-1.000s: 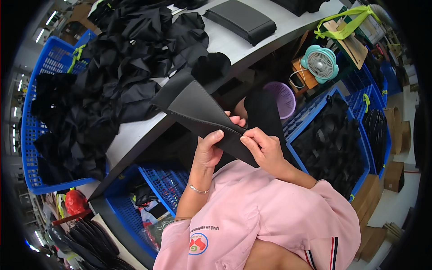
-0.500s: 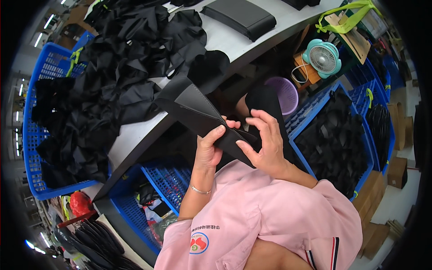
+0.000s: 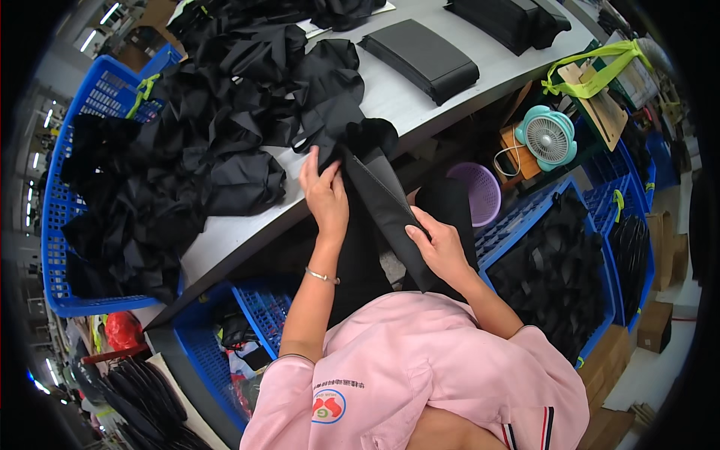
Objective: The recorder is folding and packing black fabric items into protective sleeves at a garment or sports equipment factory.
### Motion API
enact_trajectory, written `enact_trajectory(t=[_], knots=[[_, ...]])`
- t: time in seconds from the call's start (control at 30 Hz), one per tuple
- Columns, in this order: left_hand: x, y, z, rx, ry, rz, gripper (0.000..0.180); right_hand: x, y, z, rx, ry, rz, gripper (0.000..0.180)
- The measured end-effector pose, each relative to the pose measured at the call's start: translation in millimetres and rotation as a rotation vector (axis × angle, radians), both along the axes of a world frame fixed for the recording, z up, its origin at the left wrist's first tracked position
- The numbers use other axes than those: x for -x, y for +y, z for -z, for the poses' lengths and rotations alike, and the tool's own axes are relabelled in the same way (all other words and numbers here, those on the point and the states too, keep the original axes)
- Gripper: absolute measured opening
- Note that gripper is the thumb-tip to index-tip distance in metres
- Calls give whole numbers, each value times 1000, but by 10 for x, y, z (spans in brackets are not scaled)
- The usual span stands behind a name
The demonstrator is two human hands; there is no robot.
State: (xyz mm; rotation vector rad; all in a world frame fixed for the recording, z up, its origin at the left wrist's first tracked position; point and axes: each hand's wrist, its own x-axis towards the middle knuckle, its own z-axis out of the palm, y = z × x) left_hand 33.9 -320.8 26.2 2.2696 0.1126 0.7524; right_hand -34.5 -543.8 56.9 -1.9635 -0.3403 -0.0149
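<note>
My right hand [image 3: 440, 246] pinches a long black fabric piece [image 3: 386, 221] by its right edge, thumb on top. The piece slants from the table's front edge down to my lap, and a stitched line runs along its grey-black upper fold. My left hand [image 3: 325, 196] is stretched out at the table edge, fingers apart. Its fingertips are at the black cloth beside the upper end of the piece; whether they touch it is hard to tell. A large heap of loose black fabric pieces [image 3: 244, 112] spreads over the table to the left.
The grey-white table [image 3: 232, 232] carries neat black stacks [image 3: 420, 56] at the back right. A blue crate [image 3: 64, 247] stands far left. Right of my lap are a purple basket [image 3: 480, 196], a teal fan [image 3: 547, 139] and a blue crate of black pieces [image 3: 544, 270].
My left hand has let go of the fabric piece and moved up and left to the table edge. My right hand has closed on the piece, which now hangs straighter.
</note>
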Motion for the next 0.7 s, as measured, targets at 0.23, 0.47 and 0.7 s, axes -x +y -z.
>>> enact_trajectory(t=[0.23, 0.47, 0.7], knots=[[-155, -205, -339, -161, -115, 247, 18, -369, 158, -274, 175, -34, -14, 29], [309, -557, -627, -94, -79, 669, 31, -795, 316, 840, 50, -453, 20, 21], [840, -609, -776, 96, -141, 472, 46, -723, 243, 1079, -647, 146, -211, 43]])
